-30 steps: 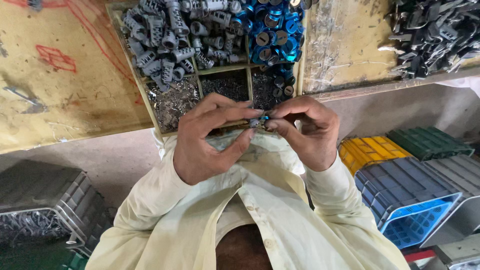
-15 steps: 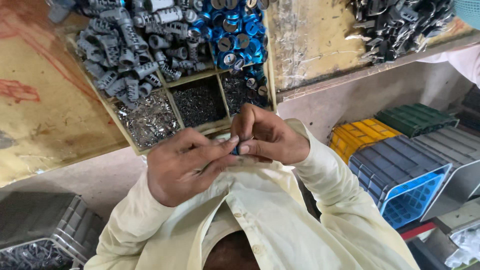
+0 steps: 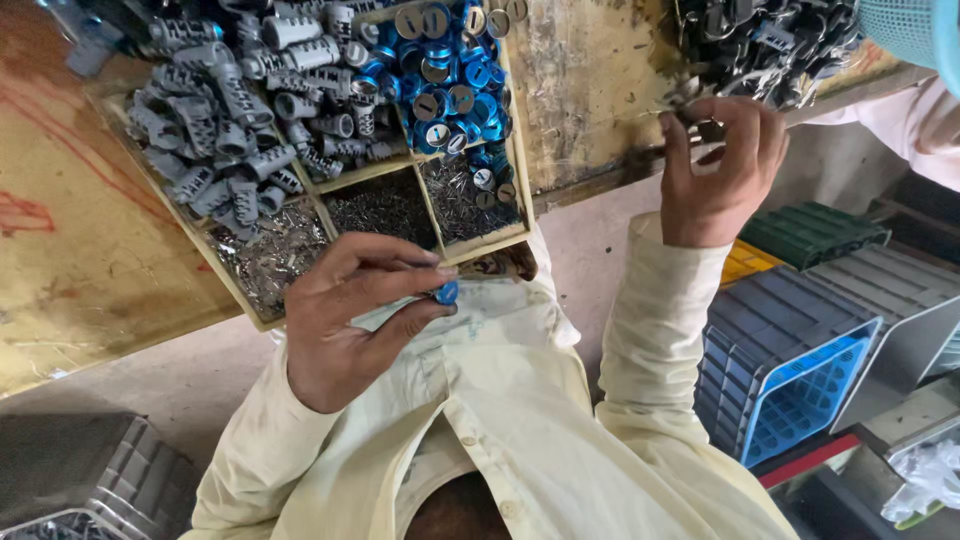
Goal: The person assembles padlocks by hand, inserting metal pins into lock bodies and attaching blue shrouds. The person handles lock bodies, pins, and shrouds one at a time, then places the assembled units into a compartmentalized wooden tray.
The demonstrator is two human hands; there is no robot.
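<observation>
Blue cap point(image 3: 447, 292) pinched at left hand point(image 3: 350, 320) fingertips, beside divided tray point(image 3: 520, 190).

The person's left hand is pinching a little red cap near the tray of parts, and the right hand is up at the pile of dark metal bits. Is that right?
Almost. The cap pinched by the left hand is blue, not red, as the head view shows. The rest holds: it is near the tray, and the right hand is up at the dark metal pieces.
</observation>
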